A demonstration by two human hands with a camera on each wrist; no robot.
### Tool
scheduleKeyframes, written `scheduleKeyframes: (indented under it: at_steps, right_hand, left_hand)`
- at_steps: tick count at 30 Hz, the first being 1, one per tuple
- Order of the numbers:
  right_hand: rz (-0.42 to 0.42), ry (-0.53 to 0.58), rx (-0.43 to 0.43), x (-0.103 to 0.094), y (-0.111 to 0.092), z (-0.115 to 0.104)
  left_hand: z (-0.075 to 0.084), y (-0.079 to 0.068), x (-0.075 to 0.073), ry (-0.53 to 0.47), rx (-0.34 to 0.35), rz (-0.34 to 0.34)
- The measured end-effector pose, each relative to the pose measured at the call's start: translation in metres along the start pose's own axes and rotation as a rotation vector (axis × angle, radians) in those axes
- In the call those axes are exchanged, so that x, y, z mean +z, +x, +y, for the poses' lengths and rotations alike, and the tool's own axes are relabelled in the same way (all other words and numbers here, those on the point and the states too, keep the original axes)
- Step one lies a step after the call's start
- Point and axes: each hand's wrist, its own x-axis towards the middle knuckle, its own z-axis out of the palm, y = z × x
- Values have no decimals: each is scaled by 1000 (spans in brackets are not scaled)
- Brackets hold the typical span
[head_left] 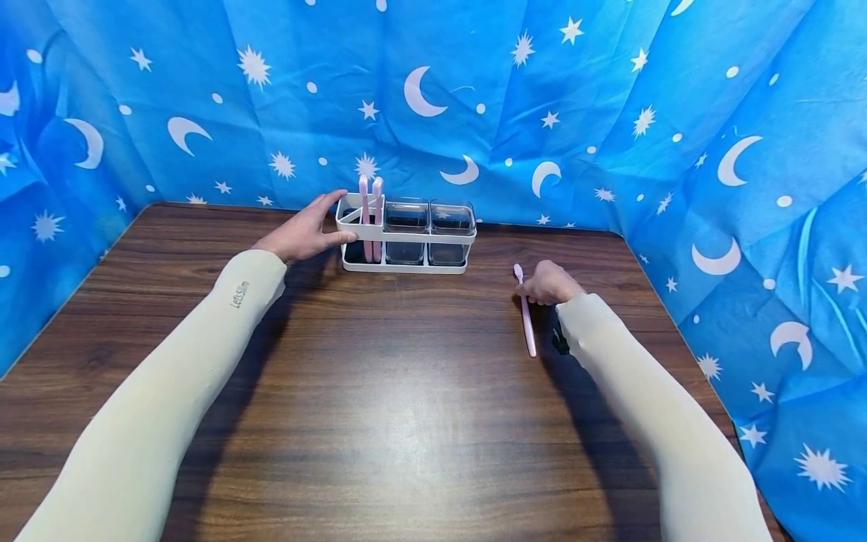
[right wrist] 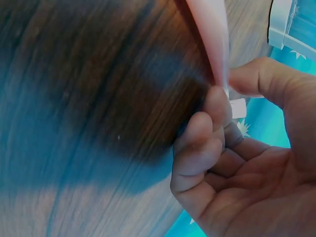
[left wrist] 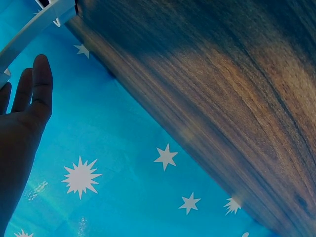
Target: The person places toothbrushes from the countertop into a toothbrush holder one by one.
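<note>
My right hand [head_left: 550, 283] pinches a pink toothbrush [head_left: 527, 324] between thumb and fingertips, on the right side of the table. Its handle [right wrist: 211, 34] comes out above the fingertips in the right wrist view. My left hand [head_left: 306, 228] is at the left end of a white rack [head_left: 404, 236], its thumb at the front and its fingers, fairly straight, toward the back. Upright in the rack's left compartment stand two pink toothbrushes [head_left: 377, 203]. Two clear cups [head_left: 406, 216] sit side by side in the rest of the rack.
The dark wooden table [head_left: 406, 421] carries the rack near its back edge. A blue curtain [head_left: 474, 98] with white stars and moons hangs behind and along both sides. A small black object [head_left: 560, 342] shows by the right cuff.
</note>
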Motion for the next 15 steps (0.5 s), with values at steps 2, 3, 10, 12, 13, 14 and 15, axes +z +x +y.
scheduleKeyframes:
  at_steps: [2, 3, 10, 12, 13, 14, 15]
  right_hand:
    - [12, 3, 8, 0, 0, 0]
    - [18, 16, 9, -1, -1, 0]
    - [156, 171, -73, -16, -13, -6]
    - [215, 203, -141, -22, -17, -8]
    - [249, 209, -173, -24, -19, -10]
    - [281, 216, -205, -27, -22, -12]
    - [310, 229, -226, -29, -24, -14]
  left_hand:
    - [1, 0, 1, -3, -4, 0]
    - [1, 0, 1, -5, -4, -1]
    - [2, 0, 0, -2, -4, 12]
    - [3, 0, -1, -2, 0, 14]
    - [2, 0, -1, -3, 3, 13]
    - [2, 0, -1, -2, 4, 11]
    - [3, -1, -1, -1, 4, 10]
